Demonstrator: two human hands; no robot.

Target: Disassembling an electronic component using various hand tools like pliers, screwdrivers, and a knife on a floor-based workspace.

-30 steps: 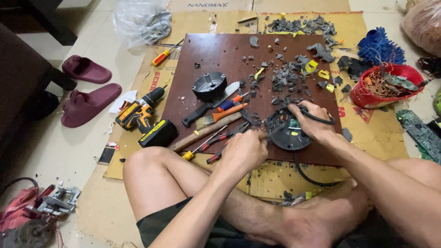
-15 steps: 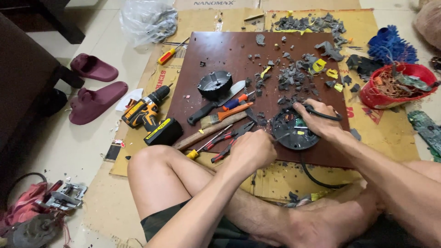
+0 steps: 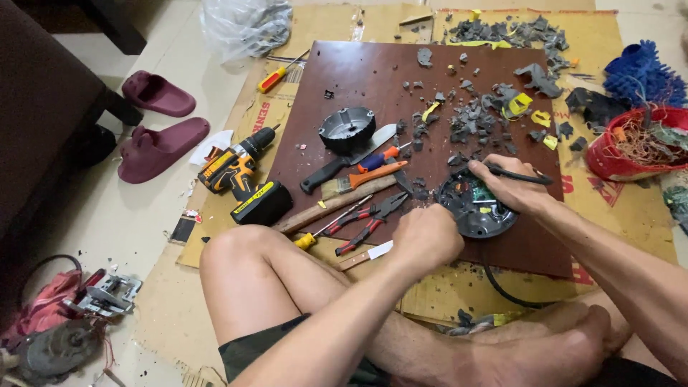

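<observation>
A round black device [image 3: 474, 212] with a circuit board inside lies at the near right of a brown board [image 3: 358, 72]. My left hand [image 3: 428, 238] is a closed fist against the device's left rim, gripping it there. My right hand [image 3: 506, 188] rests on the device's far rim. It is closed on a thin black-handled tool [image 3: 529, 175] that points right. A black cable [image 3: 502, 290] runs from the device toward my crossed legs.
Red pliers [image 3: 369, 218], screwdrivers, a knife and a black round cover [image 3: 346, 129] lie mid-board. Grey plastic fragments [image 3: 473, 115] are scattered beyond. A yellow-black drill [image 3: 240, 179] and maroon slippers [image 3: 161, 147] lie at left. A red bowl of wires [image 3: 631, 154] stands at right.
Both hands stay on the round device. The left fist has shifted slightly along its rim, and the view has drifted a little.
</observation>
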